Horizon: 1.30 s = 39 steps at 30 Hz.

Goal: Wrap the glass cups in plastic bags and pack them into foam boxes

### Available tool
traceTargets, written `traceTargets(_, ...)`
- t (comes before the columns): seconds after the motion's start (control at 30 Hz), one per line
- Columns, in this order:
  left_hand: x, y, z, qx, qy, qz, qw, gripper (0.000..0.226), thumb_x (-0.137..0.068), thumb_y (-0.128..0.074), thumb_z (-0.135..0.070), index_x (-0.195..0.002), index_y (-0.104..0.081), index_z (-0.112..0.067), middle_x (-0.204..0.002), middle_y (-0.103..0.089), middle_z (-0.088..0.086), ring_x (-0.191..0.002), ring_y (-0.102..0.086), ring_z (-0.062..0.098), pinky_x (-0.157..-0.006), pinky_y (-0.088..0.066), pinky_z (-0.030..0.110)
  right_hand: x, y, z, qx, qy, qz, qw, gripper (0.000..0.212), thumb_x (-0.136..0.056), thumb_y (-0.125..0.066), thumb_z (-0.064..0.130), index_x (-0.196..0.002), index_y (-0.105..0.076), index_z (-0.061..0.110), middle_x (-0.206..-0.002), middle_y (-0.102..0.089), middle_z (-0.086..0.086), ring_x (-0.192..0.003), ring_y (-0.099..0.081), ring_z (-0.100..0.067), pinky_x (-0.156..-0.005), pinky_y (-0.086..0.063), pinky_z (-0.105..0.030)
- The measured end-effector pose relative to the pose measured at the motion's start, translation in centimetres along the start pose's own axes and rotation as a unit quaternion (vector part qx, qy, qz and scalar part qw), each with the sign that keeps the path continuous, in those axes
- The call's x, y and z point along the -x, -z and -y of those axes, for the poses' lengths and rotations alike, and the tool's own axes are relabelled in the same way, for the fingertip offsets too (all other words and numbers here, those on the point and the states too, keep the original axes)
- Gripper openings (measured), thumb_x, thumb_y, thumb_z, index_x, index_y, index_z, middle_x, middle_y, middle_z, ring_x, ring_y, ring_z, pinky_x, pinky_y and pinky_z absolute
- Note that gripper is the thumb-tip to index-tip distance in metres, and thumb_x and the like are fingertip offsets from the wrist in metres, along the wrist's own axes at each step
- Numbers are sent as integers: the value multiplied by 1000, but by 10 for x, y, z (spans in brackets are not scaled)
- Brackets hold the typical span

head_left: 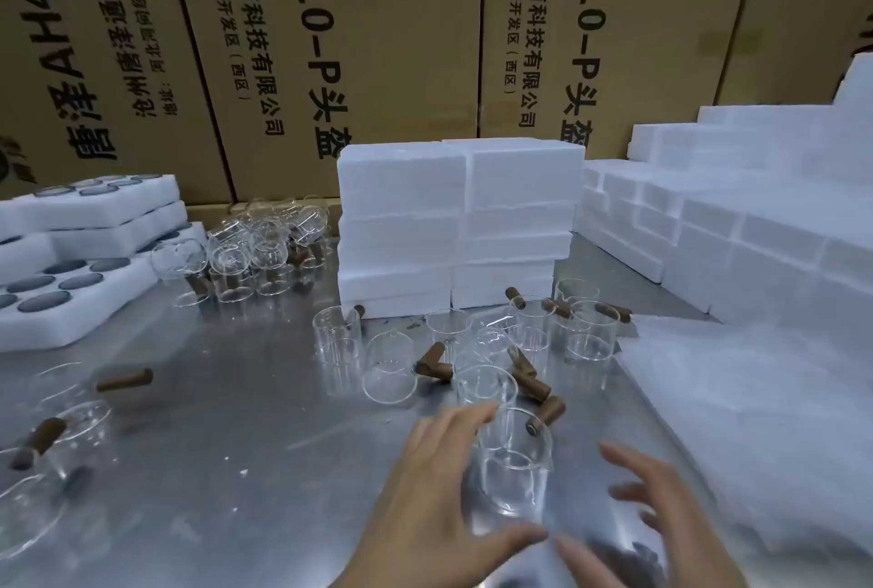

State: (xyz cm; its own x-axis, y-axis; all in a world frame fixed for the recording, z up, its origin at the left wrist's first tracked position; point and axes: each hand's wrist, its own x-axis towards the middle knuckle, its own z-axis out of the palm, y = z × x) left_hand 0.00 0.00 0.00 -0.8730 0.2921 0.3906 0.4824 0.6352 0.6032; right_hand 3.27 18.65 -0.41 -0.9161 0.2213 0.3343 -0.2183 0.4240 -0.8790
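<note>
my left hand (439,488) and right hand (661,516) reach over the near edge of a shiny metal table (226,422), fingers spread and loose, gripping nothing. between them an upright glass cup (512,464) with a brown wooden handle stands close to that near edge; my left fingertips are right beside it, though i cannot tell if they touch. more glass cups (477,351) cluster behind it toward the table's middle. a stack of white foam boxes (458,228) rises at the far edge. clear plastic bags (737,408) lie heaped along the right edge.
</note>
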Motion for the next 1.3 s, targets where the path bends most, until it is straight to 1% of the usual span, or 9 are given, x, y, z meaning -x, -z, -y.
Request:
traceTargets(0.17, -21, -12, 1, -116, -52, -21, 992, 76, -68, -52, -59, -132, -12, -56, -128, -32, -31, -116, -26, -5, -102, -20, 16, -21, -20, 3, 74, 8, 130, 989, 78, -50, -77, 61, -115, -34, 58, -115, -46, 37, -98, -52, 16, -77, -40, -8)
traceTargets(0.27, -23, -23, 4, -113, -73, -40, 990, 70, -68, -48, -41, -137, -35, -43, -128, -42, -22, -113, -30, 0, -96, -23, 13, -28, -30, -5, 54, 11, 112, 992, 71, -55, -76, 51, -115, -39, 54, -109, -56, 33, -93, -55, 19, -78, -40, -7)
traceTargets(0.37, -29, -27, 4, -134, -137, -99, 976, 51, -62, -80, -25, -109, -64, -34, -104, -57, -21, -97, -39, 5, -85, -35, 13, -30, -34, -9, 36, 5, 88, 995, 60, -58, -79, 42, -105, -43, 54, -101, -60, 28, -88, -56, 18, -75, -43, -7)
traceTargets(0.47, -35, -23, 4, -97, -189, -129, 969, 32, -68, -77, -23, -95, -63, -31, -92, -51, -21, -96, -38, 7, -85, -34, 12, -35, -32, -8, -46, 15, 72, 996, 63, -58, -85, 39, -108, -47, 47, -98, -63, 20, -84, -64, 3, -74, -51, -19)
traceTargets(0.7, -79, 10, 0, -58, -234, -141, 960, 24, -70, -82, -11, -81, -61, -13, -88, -44, -13, -98, -48, 14, -93, -39, 27, -103, -25, 24, -148, 20, -10, 989, 29, -81, -50, 62, -99, -52, 39, -83, -66, 20, -68, -58, 5, -66, -45, -26)
traceTargets(0.9, -103, 16, 17, -99, -185, -169, 963, 41, -74, -75, 4, -90, -48, -22, -102, -54, 2, -125, -45, 15, -72, -55, 44, -154, -48, 26, -70, 64, 16, 995, 40, -95, -51, 32, -61, -53, 11, -44, -54, 22, -41, -48, 5, -44, -33, -7)
traceTargets(1.0, -104, 11, 29, -113, -178, -201, 957, 55, -71, -79, -5, -104, -41, -26, -119, -41, -3, -106, -49, 8, -68, -54, 27, -160, -65, 14, -131, 33, 7, 991, 38, -97, -46, 23, -62, -48, 9, -43, -53, 19, -38, -41, 1, -41, -30, -10)
traceTargets(1.1, -99, 6, 37, -37, -159, -202, 966, 76, -73, -77, -38, -134, -32, -25, -138, -31, -7, -126, -33, -4, -92, -38, 6, -156, -74, 6, -163, 29, -18, 986, 37, -96, -46, 17, -58, -46, 15, -40, -50, 18, -36, -40, 2, -39, -30, -9)
traceTargets(1.3, -95, 5, 34, 75, -65, -151, 984, 84, -74, -61, -66, -145, -20, -49, -148, -26, -35, -133, -26, -16, -92, -21, -6, -149, -78, 6, -182, 77, -50, 979, 39, -97, -45, 19, -58, -47, 17, -42, -51, 18, -36, -39, 2, -39, -31, -9)
